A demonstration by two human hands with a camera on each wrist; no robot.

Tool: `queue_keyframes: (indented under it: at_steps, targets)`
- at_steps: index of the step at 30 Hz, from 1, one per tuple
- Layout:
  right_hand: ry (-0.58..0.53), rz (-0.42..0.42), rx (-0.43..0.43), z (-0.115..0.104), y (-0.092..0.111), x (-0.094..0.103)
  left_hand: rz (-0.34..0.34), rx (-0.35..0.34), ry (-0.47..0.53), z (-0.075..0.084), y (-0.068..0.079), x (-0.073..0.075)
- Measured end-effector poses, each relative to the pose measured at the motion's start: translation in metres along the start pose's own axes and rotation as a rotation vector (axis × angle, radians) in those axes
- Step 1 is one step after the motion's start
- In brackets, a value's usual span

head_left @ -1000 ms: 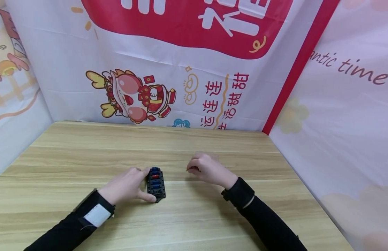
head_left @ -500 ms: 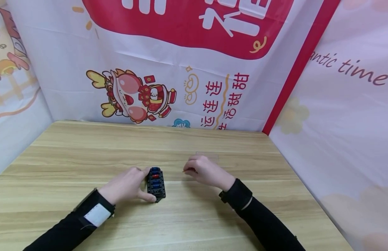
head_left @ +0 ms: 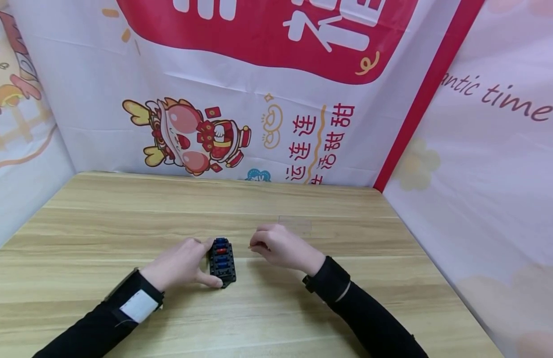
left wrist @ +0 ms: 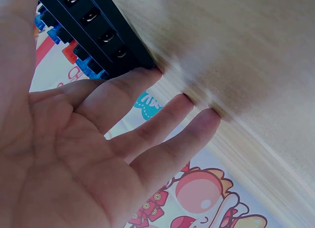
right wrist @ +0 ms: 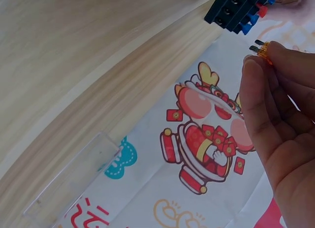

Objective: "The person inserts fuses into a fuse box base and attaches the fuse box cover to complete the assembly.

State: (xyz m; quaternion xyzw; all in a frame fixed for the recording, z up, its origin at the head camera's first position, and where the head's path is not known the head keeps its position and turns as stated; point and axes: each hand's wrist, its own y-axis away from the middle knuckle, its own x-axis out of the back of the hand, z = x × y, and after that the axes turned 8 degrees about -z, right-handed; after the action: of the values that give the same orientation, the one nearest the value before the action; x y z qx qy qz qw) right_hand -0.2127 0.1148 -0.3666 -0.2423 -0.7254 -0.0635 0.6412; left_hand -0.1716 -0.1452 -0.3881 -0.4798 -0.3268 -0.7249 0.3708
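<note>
A black fuse box (head_left: 223,271) with blue and red blade fuses stands on the table, its long side running away from me. My left hand (head_left: 180,266) holds it from the left, thumb at the near end and index finger at the far end. In the left wrist view the other fingers (left wrist: 167,144) reach down to the tabletop beside the box's dark side (left wrist: 110,36). Just right of the box, my right hand (head_left: 287,248) pinches an orange blade fuse (right wrist: 264,51) between thumb and index finger, its two metal prongs pointing toward the box.
Behind the right hand lies a clear plastic case (head_left: 300,224), seen more fully in the right wrist view as a transparent box (right wrist: 74,176). The wooden table (head_left: 137,214) ends at a printed cloth backdrop (head_left: 258,84), with a cloth side wall (head_left: 491,164) at the right.
My right hand has moved left toward the fuse box, carrying the orange fuse. The left hand and the fuse box have stayed in place.
</note>
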Motion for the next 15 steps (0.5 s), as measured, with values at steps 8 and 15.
queue_keyframes:
  at_steps: [8,15]
  targets:
    - [-0.011,0.008,0.024,-0.008,-0.007,-0.001,-0.003,-0.002,0.011,0.000,0.000,0.000]
    - [0.022,0.003,0.032,-0.014,-0.012,-0.004,0.001,-0.006,0.026,0.001,0.000,0.000]
